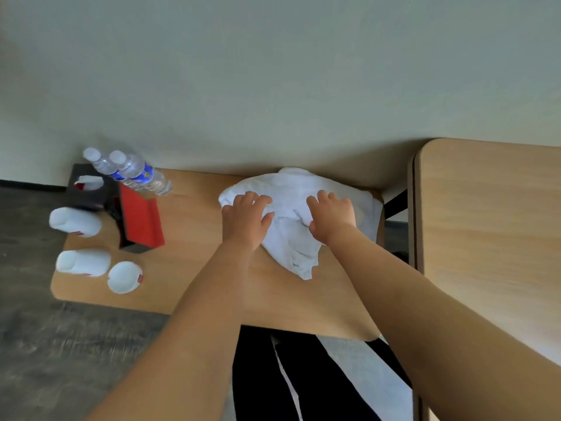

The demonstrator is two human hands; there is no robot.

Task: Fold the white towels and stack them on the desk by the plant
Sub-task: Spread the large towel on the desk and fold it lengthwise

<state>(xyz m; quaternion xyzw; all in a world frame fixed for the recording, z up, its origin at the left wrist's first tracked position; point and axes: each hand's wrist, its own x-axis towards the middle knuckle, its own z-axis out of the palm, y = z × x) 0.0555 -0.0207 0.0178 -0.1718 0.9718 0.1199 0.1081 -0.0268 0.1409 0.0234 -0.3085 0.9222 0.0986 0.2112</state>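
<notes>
A rumpled white towel (pixel 296 238) lies in a heap on the small wooden table (pixel 197 268), towards its far right part. My left hand (pixel 244 221) rests on the towel's left side, fingers curled into the cloth. On the towel's middle sits my right hand (pixel 332 217), with its fingers bent and pressing or pinching a fold. A corner of the towel hangs towards me between the two hands. No plant is in view.
Two water bottles (pixel 133 171), a black and red tissue box (pixel 91 189), a red-lined tray (pixel 139 223) and three white cups (pixel 83 262) crowd the table's left end. A second wooden desk (pixel 485 223) stands at the right. A wall rises just behind.
</notes>
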